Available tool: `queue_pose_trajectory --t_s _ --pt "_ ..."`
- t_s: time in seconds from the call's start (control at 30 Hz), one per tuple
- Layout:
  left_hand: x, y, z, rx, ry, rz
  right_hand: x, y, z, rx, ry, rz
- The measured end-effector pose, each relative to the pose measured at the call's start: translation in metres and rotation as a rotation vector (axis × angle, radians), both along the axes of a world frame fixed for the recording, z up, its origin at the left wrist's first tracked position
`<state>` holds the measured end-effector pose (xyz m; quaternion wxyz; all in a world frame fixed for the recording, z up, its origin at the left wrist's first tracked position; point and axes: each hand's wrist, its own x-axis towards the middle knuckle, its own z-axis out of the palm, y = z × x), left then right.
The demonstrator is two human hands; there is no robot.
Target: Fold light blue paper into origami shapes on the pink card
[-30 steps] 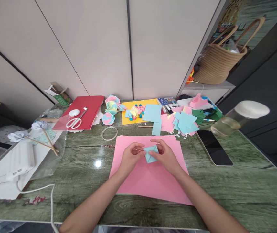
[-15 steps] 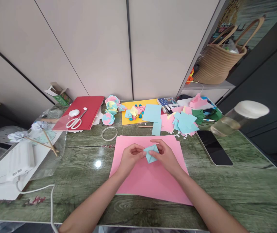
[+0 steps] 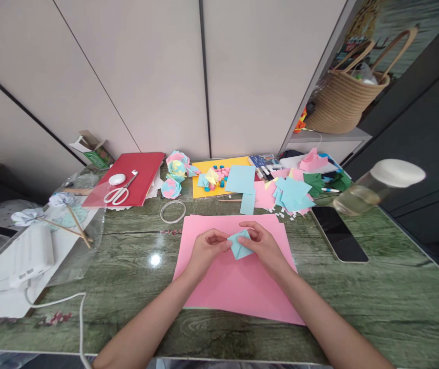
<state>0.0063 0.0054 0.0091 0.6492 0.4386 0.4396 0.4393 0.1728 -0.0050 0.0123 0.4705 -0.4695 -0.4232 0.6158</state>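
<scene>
A small folded piece of light-blue paper [image 3: 239, 248] with crease lines is held up between my two hands. My left hand [image 3: 208, 250] pinches its left corner between thumb and fingers. On the other side, my right hand [image 3: 264, 247] grips the right part, thumb on the front face and fingers behind, partly hidden. Beneath both hands lies a stack of pink paper sheets [image 3: 238, 292]. Beyond it are flat light-blue paper squares [image 3: 240, 179] and a pile of blue and pink paper pieces [image 3: 294, 195].
Scissors [image 3: 118, 192] rest on a red folder [image 3: 138, 174]; folded paper balls [image 3: 171, 188] and a tape roll [image 3: 172, 211] are nearby. On the right are a phone [image 3: 338, 236] and a lidded bottle [image 3: 373, 189]. A white cable [image 3: 82, 318] crosses the left front.
The light-blue folded paper has tilted slightly and my right thumb has shifted a little on it. Both hands stay over the pink sheets.
</scene>
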Motion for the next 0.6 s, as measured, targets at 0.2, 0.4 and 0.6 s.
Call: queue_pose_trajectory --t_s 0.2,0.4,0.6 --pt "-0.0001 -0.0004 0.0 -0.014 -0.004 -0.01 0.001 0.0018 -0.004 0.003 -0.002 -0.065" --pt "-0.0001 -0.0009 0.0003 -0.015 -0.015 -0.009 0.0005 0.0029 -0.0036 0.001 -0.019 -0.086" --pt "-0.0002 0.0006 -0.0007 -0.026 -0.017 -0.007 0.0003 0.0014 0.0015 0.035 -0.078 -0.113"
